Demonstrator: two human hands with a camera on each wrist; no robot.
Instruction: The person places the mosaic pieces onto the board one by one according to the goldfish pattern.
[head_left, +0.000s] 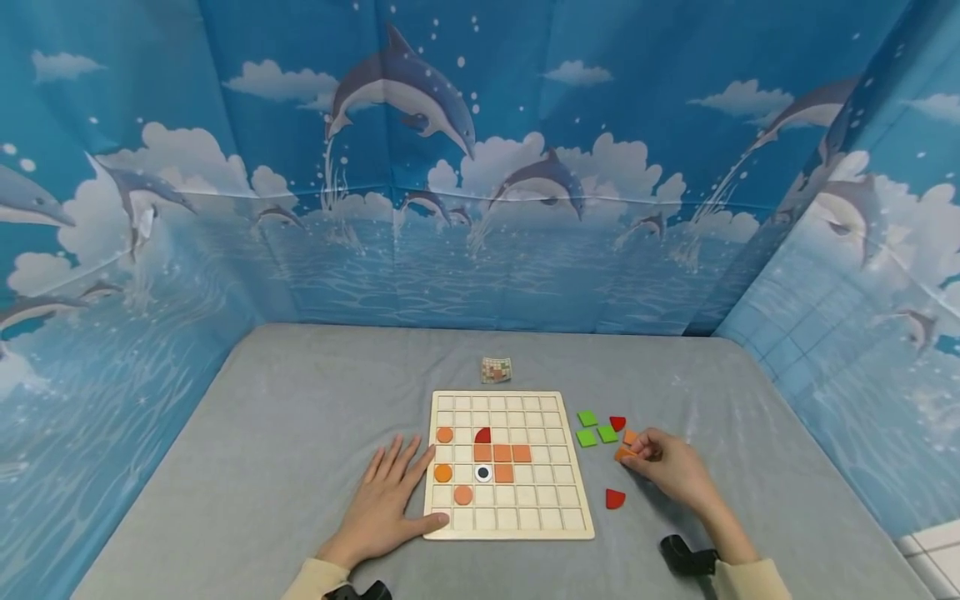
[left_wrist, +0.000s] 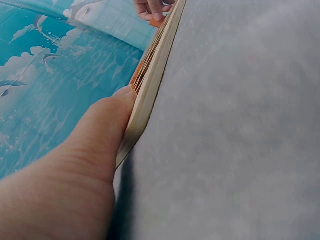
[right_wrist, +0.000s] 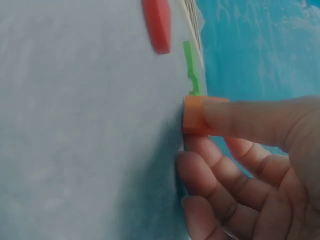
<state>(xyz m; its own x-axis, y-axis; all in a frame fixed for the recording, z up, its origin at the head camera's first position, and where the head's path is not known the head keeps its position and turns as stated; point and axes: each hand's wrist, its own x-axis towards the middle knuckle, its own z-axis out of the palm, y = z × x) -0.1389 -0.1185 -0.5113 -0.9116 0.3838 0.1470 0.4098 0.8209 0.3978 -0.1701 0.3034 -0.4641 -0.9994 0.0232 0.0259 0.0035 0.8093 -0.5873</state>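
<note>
A square wooden grid board [head_left: 540, 498] lies on the grey cloth. My left hand [head_left: 386, 504] rests at its left side, fingers spread, the thumb on the near left corner; the left wrist view shows that thumb [left_wrist: 107, 112] on the rim. To the right of the board, my right hand [head_left: 671, 471] pinches an orange square tile [right_wrist: 195, 115] between thumb and fingers, close to the cloth. Another orange tile [head_left: 630, 437] lies just beyond it. On the board sit orange square tiles [head_left: 502, 473], a red quarter-round [head_left: 483, 435], orange discs [head_left: 463, 495] and a white disc with a dark centre [head_left: 483, 473].
Several green tiles [head_left: 587, 438] and a red piece [head_left: 617, 422] lie right of the board. Another red piece [head_left: 615, 499] is nearer to me. A small patterned card [head_left: 496, 371] lies beyond the board. A dolphin-print curtain [head_left: 525, 267] surrounds the table.
</note>
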